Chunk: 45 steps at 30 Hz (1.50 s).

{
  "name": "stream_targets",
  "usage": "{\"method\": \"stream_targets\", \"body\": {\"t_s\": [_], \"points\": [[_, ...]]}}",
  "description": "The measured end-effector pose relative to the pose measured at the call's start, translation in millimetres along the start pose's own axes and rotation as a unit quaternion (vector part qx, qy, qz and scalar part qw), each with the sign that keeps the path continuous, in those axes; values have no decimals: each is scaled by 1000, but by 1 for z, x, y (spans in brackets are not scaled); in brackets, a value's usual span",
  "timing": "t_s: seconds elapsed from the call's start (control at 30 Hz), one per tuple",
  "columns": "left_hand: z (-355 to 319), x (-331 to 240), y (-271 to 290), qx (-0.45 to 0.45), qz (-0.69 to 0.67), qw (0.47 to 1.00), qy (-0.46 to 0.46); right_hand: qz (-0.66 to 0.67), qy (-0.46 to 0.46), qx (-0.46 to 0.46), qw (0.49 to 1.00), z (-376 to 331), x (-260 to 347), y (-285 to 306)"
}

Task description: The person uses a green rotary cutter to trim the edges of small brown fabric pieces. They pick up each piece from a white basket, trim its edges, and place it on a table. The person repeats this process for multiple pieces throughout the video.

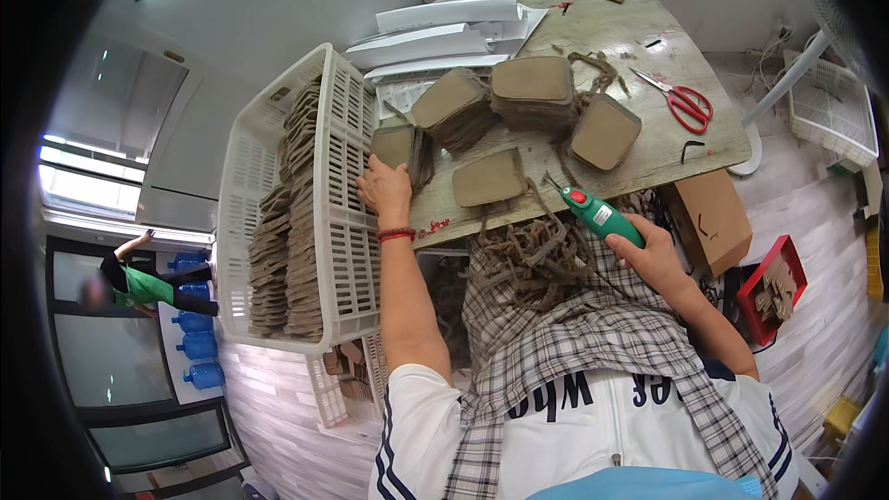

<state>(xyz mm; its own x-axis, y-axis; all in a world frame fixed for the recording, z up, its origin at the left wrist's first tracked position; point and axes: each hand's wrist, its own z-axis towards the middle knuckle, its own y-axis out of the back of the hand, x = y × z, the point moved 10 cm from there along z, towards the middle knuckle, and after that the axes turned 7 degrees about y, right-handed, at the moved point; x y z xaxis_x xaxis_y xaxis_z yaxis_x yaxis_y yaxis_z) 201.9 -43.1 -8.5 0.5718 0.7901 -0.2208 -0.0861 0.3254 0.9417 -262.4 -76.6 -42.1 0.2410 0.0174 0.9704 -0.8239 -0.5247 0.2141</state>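
My right hand (656, 264) is wrapped round a green hand-held power tool (602, 216) with a red button. Its thin metal tip points up and left, just right of a single brown rounded pad (488, 178) at the table's near edge. My left hand (384, 187) grips the near end of a small stack of brown pads (393, 143) beside the white crate; some fingertips are hidden. Farther back stand two taller pad stacks (532, 81) (451, 111), with another short stack (605, 132) to their right. Tangled brown trimmings (532, 259) hang over my checked apron (519, 356).
A tilted white plastic crate (347, 130) full of brown pads stands left of the table (685, 56). Red-handled scissors (685, 106) lie at right. White paper sheets (435, 42) are at the back. A cardboard box (708, 213) and red tray (748, 301) sit below right. A person (139, 282) stands far left.
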Motion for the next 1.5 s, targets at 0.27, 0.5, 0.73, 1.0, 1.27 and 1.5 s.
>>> {"method": "stream_targets", "body": {"t_s": [0.27,0.5,0.73,1.0,1.27,1.5], "points": [[-7,30,12,-33,-276,957,77,-5,19,19,1000,8,9,-17],[-91,-4,2,58,-825,530,184,-54,49,27,997,10,51,-31],[-143,-76,17,132,-910,346,187,-19,75,8,997,3,74,-33],[-164,-106,14,166,-910,317,211,-6,86,-18,996,-2,76,-24],[-179,-118,9,205,-905,325,183,6,87,-33,996,-1,75,-20],[-199,-127,4,244,-889,337,191,1,103,-41,994,4,77,-14]]}}
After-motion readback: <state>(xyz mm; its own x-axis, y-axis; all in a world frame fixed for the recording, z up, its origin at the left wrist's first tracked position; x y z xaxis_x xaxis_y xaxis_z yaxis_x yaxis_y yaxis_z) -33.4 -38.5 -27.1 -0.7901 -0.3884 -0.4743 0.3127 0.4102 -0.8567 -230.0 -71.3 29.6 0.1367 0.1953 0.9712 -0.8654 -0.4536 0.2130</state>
